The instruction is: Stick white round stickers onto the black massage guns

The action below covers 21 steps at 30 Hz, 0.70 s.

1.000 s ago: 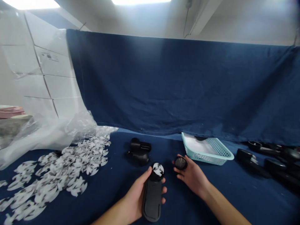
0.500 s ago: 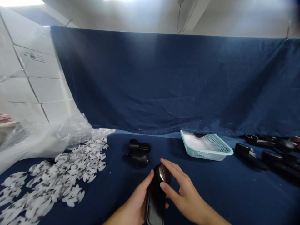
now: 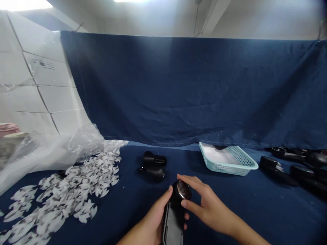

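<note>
Head view: the black device [image 3: 174, 217] sits between your hands, low in the frame at the middle of the dark blue surface [image 3: 237, 217]. Its round, glossy cap [image 3: 182, 190] points away from you, and its lower end runs out of the picture, with a grey panel [image 3: 173, 231] facing up along the body. Whether that end rests on the surface, you can't tell from here.

Your left hand [image 3: 150, 217] wraps the body from the side, thumb just below the cap, so that grip is closed on the device. Your right hand [image 3: 211, 208] comes in from 3 o'clock with its fingers spread and touching the cap. That grip is curved around the cap, but you can't tell whether it is actually clamping.

As it looks, the step in hand is two-handed work at the cap end, with the left hand steadying the body. Any turn or pull on the cap would call for the right fingers to close firmly first.

From your hands, a second black device [image 3: 152, 166] lies at 11 o'clock and a pale teal basket [image 3: 224, 169] at 1 o'clock. More black devices [image 3: 277, 172] lie at 2 o'clock. White flakes [image 3: 76, 190] spread out at 9 o'clock, below a crumpled plastic sheet [image 3: 61, 160] at 10 o'clock. A blue cloth [image 3: 178, 85] hangs at 12 o'clock.
</note>
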### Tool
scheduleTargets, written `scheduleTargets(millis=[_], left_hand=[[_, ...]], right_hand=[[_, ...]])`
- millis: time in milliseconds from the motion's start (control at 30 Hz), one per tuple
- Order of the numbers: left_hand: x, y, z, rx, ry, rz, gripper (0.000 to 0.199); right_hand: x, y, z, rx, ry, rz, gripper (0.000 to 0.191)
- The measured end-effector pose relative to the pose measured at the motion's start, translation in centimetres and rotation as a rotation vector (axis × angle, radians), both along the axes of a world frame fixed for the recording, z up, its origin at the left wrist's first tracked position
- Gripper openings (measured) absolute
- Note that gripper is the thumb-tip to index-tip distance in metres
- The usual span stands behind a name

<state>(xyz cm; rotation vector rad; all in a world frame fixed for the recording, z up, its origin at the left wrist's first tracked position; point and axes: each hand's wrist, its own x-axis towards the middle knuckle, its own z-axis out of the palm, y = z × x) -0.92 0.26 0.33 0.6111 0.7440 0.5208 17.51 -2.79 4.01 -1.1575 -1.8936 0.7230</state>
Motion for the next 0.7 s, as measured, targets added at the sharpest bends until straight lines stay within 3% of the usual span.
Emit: scheduleTargets(millis=[267,333,500,567,633,700], left_hand=[[-0.2,0.4,0.1,-0.015,0.077,-0.042,0.072],[-0.1,0.3,0.0,-0.005,0.100,-0.028,0.071],[0.4,-0.2,-0.5,0.097,0.074,0.094,0.058],[0.5,-0.3,-0.8,0.128,0.052,0.113,0.057],[0.5,-0.3,-0.9,0.126,0.043,0.121,0.059],[0.4,-0.1,-0.8,0.106,0.035,0.128,0.063]], right_hand=[[0.7,-0.1,1.2,-0.002,-0.095,0.090,0.062],[0.3,-0.1,1.0,0.008,-0.111,0.021,0.059],[-1.4,0.1,-1.2,-0.010,-0.129,-0.372,0.058],[-1.9,0.0,-2.0,-0.016,-0.142,-0.454,0.061],[-2.0,-0.2,-2.0,-0.008,-0.155,-0.433,0.063],[-1.7,-0.3,-1.4,-0.005,-0.131,-0.307,0.064]])
